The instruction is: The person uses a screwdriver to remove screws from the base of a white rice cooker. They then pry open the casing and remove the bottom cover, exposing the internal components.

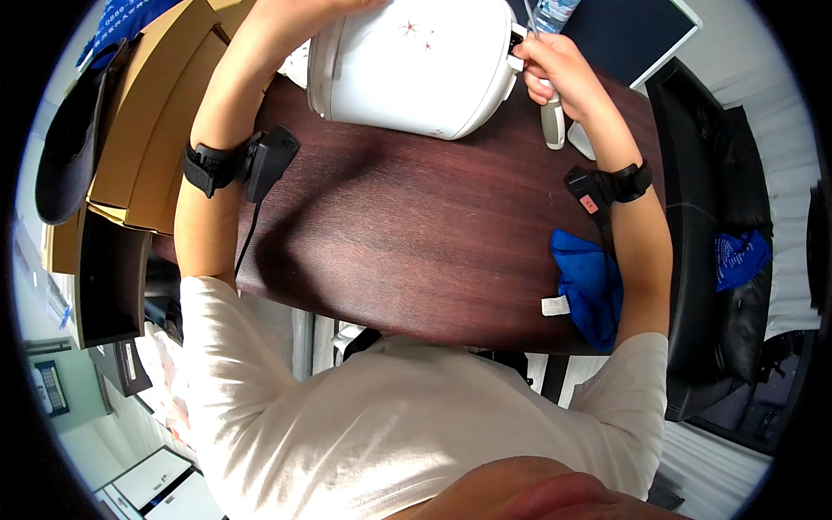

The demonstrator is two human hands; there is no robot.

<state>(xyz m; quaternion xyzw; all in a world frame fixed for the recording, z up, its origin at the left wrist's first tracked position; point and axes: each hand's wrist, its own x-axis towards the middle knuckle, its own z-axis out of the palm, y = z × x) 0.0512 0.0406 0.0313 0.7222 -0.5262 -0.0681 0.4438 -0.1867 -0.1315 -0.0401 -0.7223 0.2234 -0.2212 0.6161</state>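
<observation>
A white rounded appliance, which looks like a rice cooker (pixel 407 69), lies on its side at the far part of the dark wooden table (pixel 416 225). Small red star shapes mark its shell. My left hand (pixel 325 7) reaches to its far left side; the upper edge of the picture cuts off most of the fingers. At the cooker's right end, my right hand (pixel 555 69) is closed around a screwdriver (pixel 553 127) with a pale grey handle, its metal shaft pointing away from me. The thumb and fingertips are close to a dark slot in the cooker's white fitting.
A blue cloth (pixel 585 282) hangs near the table's right front edge. Beyond my right hand are a plastic bottle (pixel 555 12) and a dark panel (pixel 628 35). Cardboard boxes (pixel 156 121) stand left, a black sofa (pixel 706 260) right. A black cable (pixel 249 238) trails from my left wrist device.
</observation>
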